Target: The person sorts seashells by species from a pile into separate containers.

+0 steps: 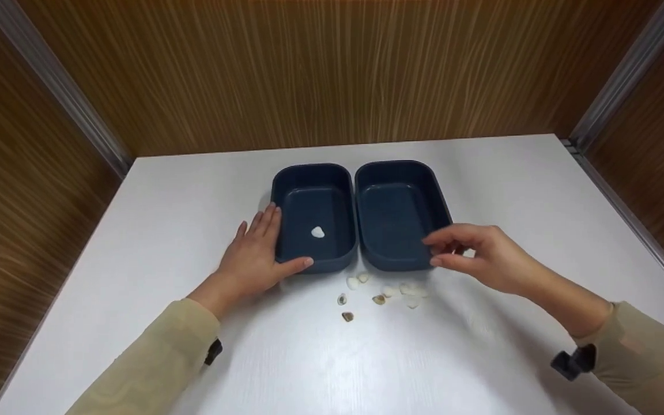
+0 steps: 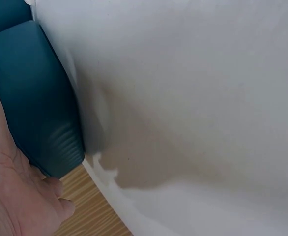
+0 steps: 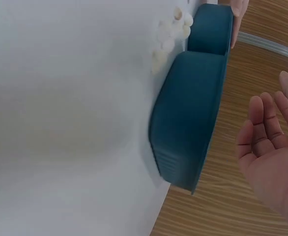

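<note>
**Left hand (image 1: pixel 251 253) on left tray (image 1: pixel 316 199); right hand (image 1: pixel 487 259) beside right tray (image 1: pixel 395 213)**

The 2 blue trays stand side by side on the table (image 1: pixel 309 363). Left hand: fingers straight along the outer tray side, thumb at the near rim. The right hand is near the right tray's near outer corner; its fingers bend loosely, thumb and index fingertip apart. 1 white shell (image 1: pixel 317 232) lies inside the left tray. Pale and brown loose shells (image 1: pixel 378 300) lie on the table before the trays.
</note>
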`<move>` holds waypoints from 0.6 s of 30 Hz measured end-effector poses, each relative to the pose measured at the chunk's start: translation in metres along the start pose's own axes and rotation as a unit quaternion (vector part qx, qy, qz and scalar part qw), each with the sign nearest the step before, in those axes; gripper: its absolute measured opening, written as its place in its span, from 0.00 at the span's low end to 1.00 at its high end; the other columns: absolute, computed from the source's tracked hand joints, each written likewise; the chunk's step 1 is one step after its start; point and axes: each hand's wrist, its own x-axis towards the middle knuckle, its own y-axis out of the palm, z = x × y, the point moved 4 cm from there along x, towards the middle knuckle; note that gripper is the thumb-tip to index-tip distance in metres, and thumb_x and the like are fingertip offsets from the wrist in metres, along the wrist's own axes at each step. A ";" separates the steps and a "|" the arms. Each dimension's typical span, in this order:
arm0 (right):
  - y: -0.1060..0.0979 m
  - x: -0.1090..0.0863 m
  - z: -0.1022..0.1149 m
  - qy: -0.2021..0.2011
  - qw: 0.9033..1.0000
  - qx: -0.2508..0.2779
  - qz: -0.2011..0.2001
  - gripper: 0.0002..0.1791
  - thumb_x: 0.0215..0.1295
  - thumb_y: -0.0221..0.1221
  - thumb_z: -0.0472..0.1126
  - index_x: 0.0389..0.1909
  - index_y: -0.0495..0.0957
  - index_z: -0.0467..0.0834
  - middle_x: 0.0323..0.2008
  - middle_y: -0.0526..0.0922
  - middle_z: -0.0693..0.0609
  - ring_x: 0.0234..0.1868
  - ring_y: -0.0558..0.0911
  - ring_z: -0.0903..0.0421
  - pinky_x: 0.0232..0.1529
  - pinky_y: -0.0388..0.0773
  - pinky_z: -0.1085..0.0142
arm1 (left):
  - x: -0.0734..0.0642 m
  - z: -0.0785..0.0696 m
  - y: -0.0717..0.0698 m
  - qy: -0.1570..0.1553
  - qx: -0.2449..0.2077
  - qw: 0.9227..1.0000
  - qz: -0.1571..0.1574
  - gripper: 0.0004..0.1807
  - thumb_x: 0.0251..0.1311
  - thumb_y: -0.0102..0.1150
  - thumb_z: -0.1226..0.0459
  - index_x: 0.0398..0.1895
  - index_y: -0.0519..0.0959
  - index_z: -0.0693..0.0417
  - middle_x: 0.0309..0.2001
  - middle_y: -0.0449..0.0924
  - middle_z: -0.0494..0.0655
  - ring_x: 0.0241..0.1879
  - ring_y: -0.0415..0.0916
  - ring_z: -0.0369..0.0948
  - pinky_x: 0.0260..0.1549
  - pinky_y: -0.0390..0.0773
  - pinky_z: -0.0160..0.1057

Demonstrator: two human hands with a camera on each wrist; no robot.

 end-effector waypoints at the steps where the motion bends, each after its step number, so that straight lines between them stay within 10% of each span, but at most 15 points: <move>1: 0.000 -0.004 -0.001 0.002 1.000 -0.004 -0.002 0.15 0.67 0.72 0.34 0.54 0.88 0.47 0.40 0.89 0.58 0.40 0.84 0.58 0.42 0.81 0.72 | 0.000 0.000 0.000 0.001 0.000 1.000 -0.001 0.71 0.59 0.44 0.18 0.87 0.40 0.61 0.87 0.34 0.55 0.85 0.37 0.55 0.80 0.37 0.59; 18: 0.034 -0.046 -0.040 0.073 0.995 0.039 0.052 0.17 0.68 0.73 0.39 0.55 0.87 0.40 0.38 0.87 0.55 0.36 0.84 0.57 0.38 0.82 0.70 | -0.001 0.000 0.000 0.005 0.001 1.000 -0.003 0.71 0.59 0.43 0.17 0.87 0.40 0.61 0.87 0.35 0.55 0.84 0.39 0.56 0.80 0.39 0.61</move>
